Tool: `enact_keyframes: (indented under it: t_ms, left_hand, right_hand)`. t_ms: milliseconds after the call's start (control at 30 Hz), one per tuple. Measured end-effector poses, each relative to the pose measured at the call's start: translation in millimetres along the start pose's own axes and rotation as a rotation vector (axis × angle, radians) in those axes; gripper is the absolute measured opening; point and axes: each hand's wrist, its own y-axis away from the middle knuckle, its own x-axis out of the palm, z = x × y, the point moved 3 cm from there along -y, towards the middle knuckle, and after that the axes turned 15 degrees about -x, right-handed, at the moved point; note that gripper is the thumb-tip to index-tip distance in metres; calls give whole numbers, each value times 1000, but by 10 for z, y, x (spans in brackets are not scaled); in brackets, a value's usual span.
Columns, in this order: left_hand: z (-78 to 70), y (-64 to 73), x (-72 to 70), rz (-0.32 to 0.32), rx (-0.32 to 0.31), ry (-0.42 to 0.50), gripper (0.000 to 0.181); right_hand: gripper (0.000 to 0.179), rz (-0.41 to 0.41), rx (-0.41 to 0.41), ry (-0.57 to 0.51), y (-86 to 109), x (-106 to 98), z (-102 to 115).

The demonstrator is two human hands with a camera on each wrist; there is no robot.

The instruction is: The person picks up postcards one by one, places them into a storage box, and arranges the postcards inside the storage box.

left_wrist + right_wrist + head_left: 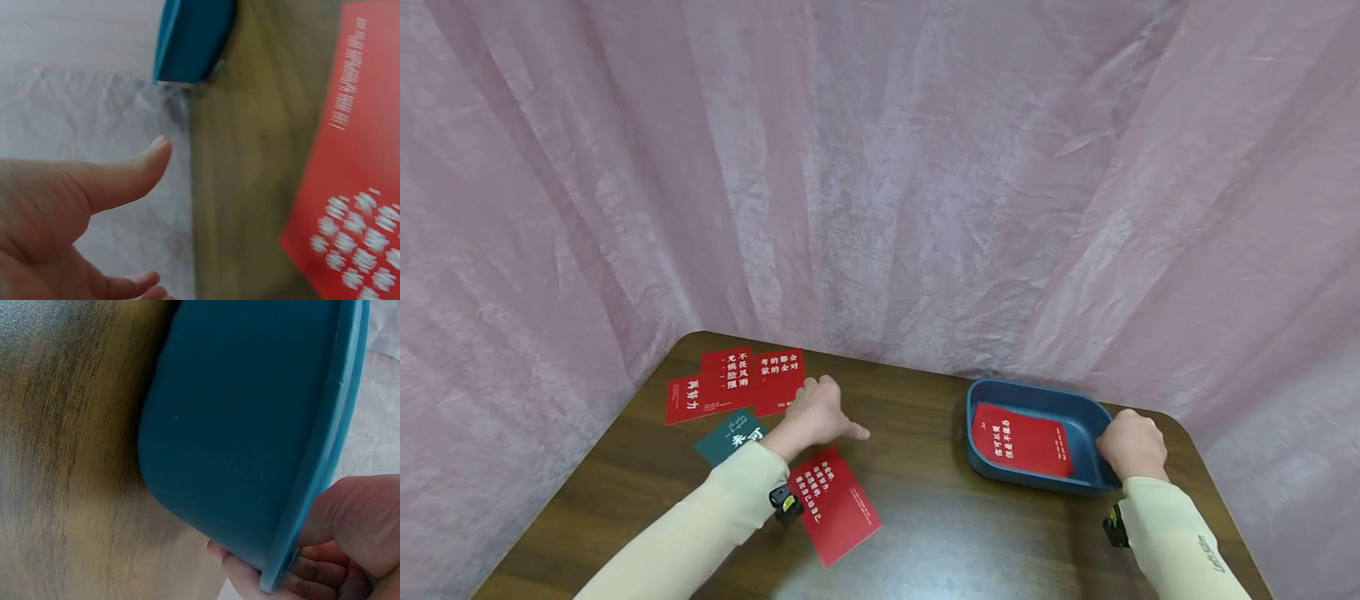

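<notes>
This looks like a curtained-off recording corner; whether it stands in a home, an office or a studio cannot be told. A pink, crushed-velvet curtain point(887, 183) hangs in folds from nine o'clock through twelve to three, closing round a brown wood-grain tabletop point(925, 533) at six o'clock. A small left wrist camera point(786, 504) near seven o'clock and a right wrist camera point(1116, 527) between four and five point to filming.
</notes>
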Motion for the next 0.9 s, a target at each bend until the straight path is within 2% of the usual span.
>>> enact_keyframes:
  t_ms: [167, 367, 533, 667, 900]
  left_hand:
    - [202, 39, 145, 102, -26, -82, 86]
    - [334, 28, 247, 126, -29, -206, 81]
    - [359, -8, 295, 151, -33, -268, 71]
    - [354, -39, 327, 147, -38, -304, 65]
    - [342, -108, 371, 96, -33, -269, 60]
  right_hand:
    - [30, 8, 1, -4, 6, 3, 4]
    - [31, 15, 6, -6, 0, 5, 5]
    - [32, 12, 9, 9, -17, 8, -8]
    - [32, 14, 10, 13, -21, 16, -15]
    - [33, 15, 20, 14, -20, 9, 5]
